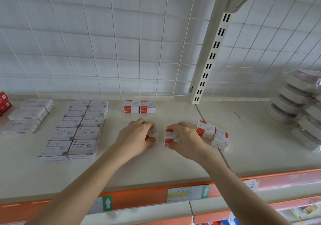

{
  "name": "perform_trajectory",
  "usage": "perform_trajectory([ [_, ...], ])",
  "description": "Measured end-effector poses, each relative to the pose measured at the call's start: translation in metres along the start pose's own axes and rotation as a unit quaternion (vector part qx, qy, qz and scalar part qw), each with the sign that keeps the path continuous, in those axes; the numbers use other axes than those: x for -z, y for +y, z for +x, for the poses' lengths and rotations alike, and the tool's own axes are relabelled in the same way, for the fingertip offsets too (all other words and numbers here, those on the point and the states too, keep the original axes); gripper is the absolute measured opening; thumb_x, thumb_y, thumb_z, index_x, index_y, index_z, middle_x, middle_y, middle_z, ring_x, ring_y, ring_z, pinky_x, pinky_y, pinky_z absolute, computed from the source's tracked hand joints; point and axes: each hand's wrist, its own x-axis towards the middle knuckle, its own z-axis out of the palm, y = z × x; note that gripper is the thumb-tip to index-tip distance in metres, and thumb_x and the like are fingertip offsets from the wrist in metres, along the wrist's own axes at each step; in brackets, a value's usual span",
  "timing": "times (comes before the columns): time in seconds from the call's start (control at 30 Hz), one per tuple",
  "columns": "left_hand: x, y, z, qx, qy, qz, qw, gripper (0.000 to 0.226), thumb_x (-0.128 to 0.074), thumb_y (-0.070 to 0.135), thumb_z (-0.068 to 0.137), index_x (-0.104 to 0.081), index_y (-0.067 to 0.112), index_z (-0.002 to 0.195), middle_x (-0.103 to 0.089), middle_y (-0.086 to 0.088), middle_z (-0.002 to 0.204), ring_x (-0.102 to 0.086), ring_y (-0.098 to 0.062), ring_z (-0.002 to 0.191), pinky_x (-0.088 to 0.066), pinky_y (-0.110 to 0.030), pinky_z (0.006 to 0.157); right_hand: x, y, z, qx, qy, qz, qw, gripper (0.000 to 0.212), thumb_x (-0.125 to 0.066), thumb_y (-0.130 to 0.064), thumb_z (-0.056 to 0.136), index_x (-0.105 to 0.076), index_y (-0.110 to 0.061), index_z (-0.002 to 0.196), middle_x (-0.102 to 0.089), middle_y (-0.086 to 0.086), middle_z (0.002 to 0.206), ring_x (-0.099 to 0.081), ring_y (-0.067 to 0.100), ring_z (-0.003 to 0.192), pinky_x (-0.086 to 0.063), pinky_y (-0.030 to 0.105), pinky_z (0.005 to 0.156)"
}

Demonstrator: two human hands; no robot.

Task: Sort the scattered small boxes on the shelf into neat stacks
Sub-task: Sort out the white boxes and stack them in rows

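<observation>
Midway along the shelf, the left hand curls its grip round one box; the right hand, just beside, clasps a two-box stack. Two loose boxes lie touching right of it. A neat pair sits behind.

we are in a shop, by the look of it a stationery aisle. the shelf is a pale retail deck backed by a white wire grid panel at 12 o'clock, with a slotted upright at 1 o'clock. along its front edge at 6 o'clock runs an orange price rail carrying a paper label with a green arrow. stock lies in identical packs: boxes marked "paper clips" in 2 rows at 9 o'clock, boxes marked "staples" further left, small red-and-white boxes near the middle, and plastic-wrapped rolls stacked at 3 o'clock. more packaged goods sit below at 5 o'clock.
</observation>
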Motion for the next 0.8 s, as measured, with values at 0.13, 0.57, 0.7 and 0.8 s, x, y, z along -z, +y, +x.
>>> perform_trajectory([
  [0.13, 0.004, -0.003, 0.009, 0.027, -0.004, 0.003, 1.000, 0.051, -0.053, 0.043, 0.089, -0.042, 0.022, 0.134, -0.045, 0.001, 0.130, -0.042, -0.021, 0.120, -0.041, -0.033, 0.087, -0.003, -0.003, 0.012, 0.020, 0.006, 0.002, 1.000, 0.049, -0.068, -0.010, 0.077, -0.054, -0.013, 0.124, -0.050, 0.011, 0.117, -0.053, 0.025, 0.105, -0.043, 0.026, 0.086],
  [0.57, 0.014, -0.027, 0.027, 0.092, 0.057, 0.016, 0.994, 0.045, -0.056, 0.024, 0.089, -0.044, 0.017, 0.132, -0.037, -0.005, 0.130, -0.041, -0.024, 0.118, -0.040, -0.031, 0.090, -0.010, -0.013, 0.049, 0.043, 0.005, 0.003, 0.999, 0.046, -0.070, -0.011, 0.077, -0.057, -0.010, 0.121, -0.049, 0.014, 0.117, -0.052, 0.029, 0.104, -0.044, 0.030, 0.088],
  [0.7, 0.016, -0.017, 0.014, 0.075, 0.075, 0.055, 0.993, 0.045, -0.052, 0.021, 0.088, -0.041, 0.019, 0.132, -0.032, -0.005, 0.133, -0.037, -0.026, 0.120, -0.040, -0.031, 0.092, -0.012, -0.017, 0.059, 0.050, 0.013, 0.009, 0.999, 0.046, -0.071, -0.010, 0.076, -0.058, -0.008, 0.121, -0.051, 0.015, 0.115, -0.054, 0.028, 0.102, -0.042, 0.026, 0.083],
  [0.8, 0.009, -0.007, -0.003, 0.064, 0.053, 0.085, 0.993, 0.047, -0.048, 0.031, 0.091, -0.037, 0.020, 0.135, -0.029, -0.005, 0.138, -0.033, -0.026, 0.125, -0.041, -0.033, 0.091, -0.015, -0.016, 0.062, 0.056, 0.009, -0.006, 0.998, 0.046, -0.068, -0.011, 0.079, -0.055, -0.010, 0.124, -0.049, 0.015, 0.117, -0.052, 0.030, 0.105, -0.043, 0.029, 0.086],
])
